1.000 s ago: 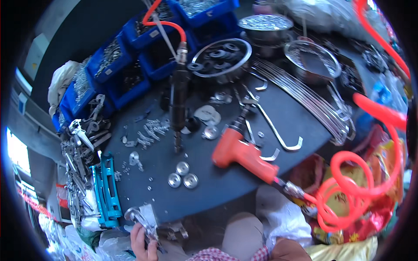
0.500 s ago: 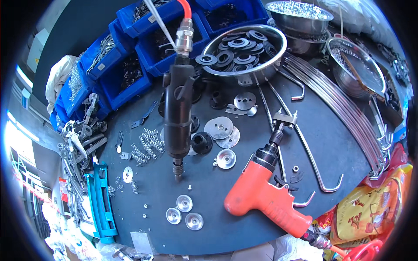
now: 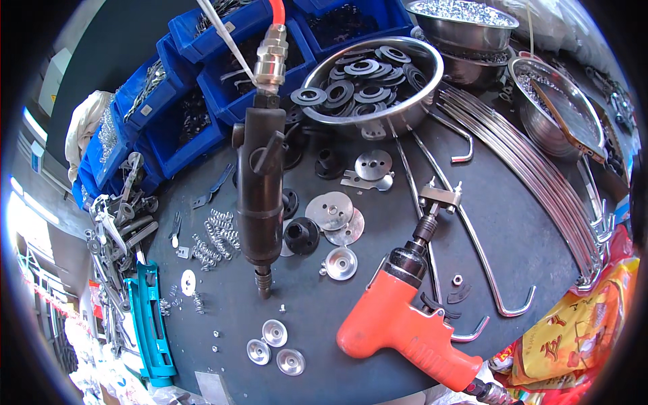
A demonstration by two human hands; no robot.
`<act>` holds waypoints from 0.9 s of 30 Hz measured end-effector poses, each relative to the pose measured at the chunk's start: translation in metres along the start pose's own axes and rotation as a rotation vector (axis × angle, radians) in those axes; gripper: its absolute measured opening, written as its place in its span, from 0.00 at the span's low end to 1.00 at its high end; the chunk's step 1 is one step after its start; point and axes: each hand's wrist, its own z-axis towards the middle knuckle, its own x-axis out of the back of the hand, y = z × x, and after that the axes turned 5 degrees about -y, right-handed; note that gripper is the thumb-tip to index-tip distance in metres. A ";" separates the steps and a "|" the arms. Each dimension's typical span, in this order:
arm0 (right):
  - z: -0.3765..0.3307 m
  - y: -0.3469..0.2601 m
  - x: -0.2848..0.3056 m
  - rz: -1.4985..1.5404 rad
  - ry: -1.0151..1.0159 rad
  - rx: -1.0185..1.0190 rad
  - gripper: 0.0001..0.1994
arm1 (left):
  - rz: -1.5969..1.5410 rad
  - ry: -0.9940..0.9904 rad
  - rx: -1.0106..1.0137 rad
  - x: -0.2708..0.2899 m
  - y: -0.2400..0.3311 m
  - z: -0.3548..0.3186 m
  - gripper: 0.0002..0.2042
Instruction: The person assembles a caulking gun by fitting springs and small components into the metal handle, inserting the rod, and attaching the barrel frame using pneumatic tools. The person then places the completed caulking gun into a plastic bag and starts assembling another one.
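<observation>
Neither of my hands is in view. A black inline air screwdriver (image 3: 262,196) hangs bit-down over the table from a red hose. Lying on its side at the front right is an orange-red pistol-grip air tool (image 3: 405,324); its nose reaches a small metal bracket (image 3: 442,196) by the bent rods. Three small round metal cups (image 3: 290,362) sit together near the front, and another metal cup (image 3: 341,262) lies farther back. Flat metal discs (image 3: 329,210) overlap beside a black flanged knob (image 3: 301,236). Several small coil springs (image 3: 221,233) are heaped left of the screwdriver.
Blue parts bins (image 3: 152,116) line the back left. A steel bowl (image 3: 405,121) of black washers (image 3: 368,91) stands behind the discs. Long metal rods (image 3: 533,162) curve along the right, with hooked rods (image 3: 480,253) nearer. A teal plastic piece (image 3: 150,331) lies at the left edge.
The whole view has shifted slightly, so the tabletop things appear a little farther left and mostly lower. Nothing on the table has visibly been moved.
</observation>
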 end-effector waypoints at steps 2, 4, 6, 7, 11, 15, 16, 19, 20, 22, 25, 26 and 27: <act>-0.002 0.000 0.008 0.002 0.009 -0.002 0.18 | 0.001 -0.003 -0.007 -0.002 -0.003 0.005 0.15; -0.009 0.003 0.017 0.009 0.027 -0.006 0.18 | 0.004 -0.013 -0.008 -0.004 -0.007 0.006 0.15; -0.018 0.011 0.027 0.022 0.047 -0.010 0.18 | 0.010 -0.029 -0.009 -0.005 -0.011 0.007 0.16; -0.023 0.016 0.032 0.031 0.058 -0.012 0.18 | 0.015 -0.039 -0.009 -0.004 -0.013 0.007 0.16; -0.047 0.037 0.046 0.068 0.107 -0.032 0.17 | 0.036 -0.078 0.006 0.006 -0.009 0.003 0.17; -0.056 0.045 0.056 0.086 0.140 -0.053 0.17 | 0.047 -0.095 0.014 0.012 -0.005 0.004 0.18; -0.063 0.046 0.058 0.089 0.152 -0.061 0.17 | 0.048 -0.101 0.020 0.013 -0.003 0.001 0.18; -0.076 0.047 0.062 0.091 0.185 -0.083 0.17 | 0.044 -0.112 0.034 0.015 0.000 -0.004 0.19; -0.080 0.046 0.063 0.090 0.195 -0.089 0.17 | 0.042 -0.115 0.037 0.016 0.001 -0.004 0.19; -0.089 0.049 0.064 0.093 0.215 -0.095 0.16 | 0.040 -0.126 0.039 0.019 0.002 -0.008 0.19; -0.106 0.051 0.064 0.093 0.250 -0.108 0.16 | 0.032 -0.141 0.047 0.022 0.004 -0.014 0.20; -0.112 0.050 0.064 0.091 0.262 -0.114 0.16 | 0.028 -0.145 0.051 0.024 0.005 -0.017 0.20; -0.117 0.048 0.062 0.087 0.274 -0.123 0.16 | 0.023 -0.147 0.058 0.025 0.007 -0.021 0.20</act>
